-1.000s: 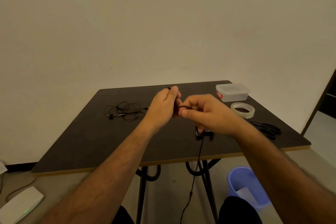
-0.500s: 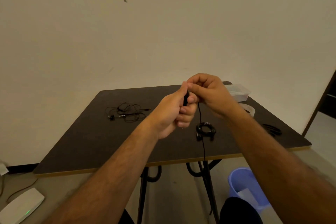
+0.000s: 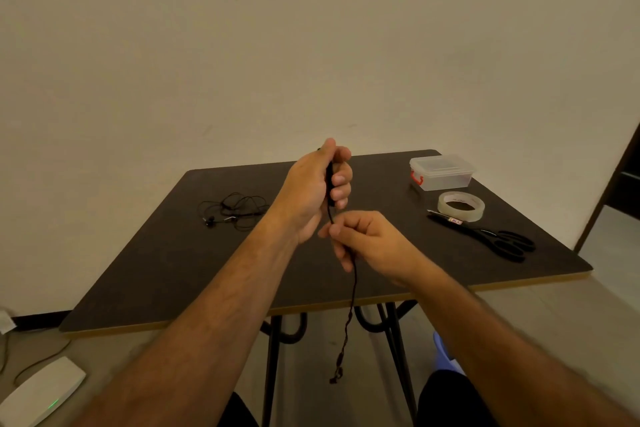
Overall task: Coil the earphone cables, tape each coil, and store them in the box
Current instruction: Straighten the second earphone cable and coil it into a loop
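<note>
your left hand [image 3: 313,189] grips coiled earphone cable [image 3: 352,291] | your right hand [image 3: 369,244] pinches its hanging tail | box [image 3: 441,173], tape [image 3: 460,206], scissors [image 3: 498,239] on bench [image 3: 173,253]

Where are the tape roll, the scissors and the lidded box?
tape roll [image 3: 444,206], head view, on its clear outer band.
scissors [image 3: 512,245], head view, on the black handles.
box [image 3: 440,166], head view, on its lid.

Bare table [image 3: 166,263] surface across near-left and centre; loose earphone tangle [image 3: 235,210] sits far left. Far-right corner crowded: lidded box [image 3: 441,172], tape roll [image 3: 460,206] just in front, scissors [image 3: 498,239] nearer still. Held cable [image 3: 351,302] dangles past front edge between both forearms, blocking straight crossing there
</note>
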Demonstrator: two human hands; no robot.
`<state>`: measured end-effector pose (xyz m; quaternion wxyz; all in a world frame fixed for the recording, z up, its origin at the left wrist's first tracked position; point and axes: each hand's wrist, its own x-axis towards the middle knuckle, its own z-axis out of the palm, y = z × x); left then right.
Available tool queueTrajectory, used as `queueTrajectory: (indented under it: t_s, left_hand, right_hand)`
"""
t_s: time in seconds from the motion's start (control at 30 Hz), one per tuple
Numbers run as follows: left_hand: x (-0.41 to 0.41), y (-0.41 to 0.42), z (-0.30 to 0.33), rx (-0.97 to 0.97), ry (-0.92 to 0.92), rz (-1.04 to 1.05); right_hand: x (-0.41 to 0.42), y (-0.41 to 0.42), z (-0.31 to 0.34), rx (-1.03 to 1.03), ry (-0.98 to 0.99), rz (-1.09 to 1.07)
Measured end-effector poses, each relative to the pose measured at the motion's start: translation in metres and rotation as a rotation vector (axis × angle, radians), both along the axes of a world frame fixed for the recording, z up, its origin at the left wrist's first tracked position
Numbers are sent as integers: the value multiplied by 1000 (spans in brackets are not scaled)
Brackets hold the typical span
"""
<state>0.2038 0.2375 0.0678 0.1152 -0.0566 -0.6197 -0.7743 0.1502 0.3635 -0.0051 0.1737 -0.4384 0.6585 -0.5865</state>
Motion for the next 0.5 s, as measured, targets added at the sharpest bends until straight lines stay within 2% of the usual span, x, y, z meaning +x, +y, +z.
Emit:
queueTrajectory:
  t_s: [0.2,0.3,0.4,0.5]
  left_hand:
    - [-3,-10,-8,-223,53,235]
    - [-2,-12,-12,-348,36,295]
    - [1,-10,-14,-478,-6,283]
    - [6,-5,-15,-511,-48,146]
  right_hand:
    - [4,18,25,197,164,30]
    - [7,21,39,188,260,-39]
    - [0,23,54,141,407,-181]
    - [-9,24,69,58,503,-269]
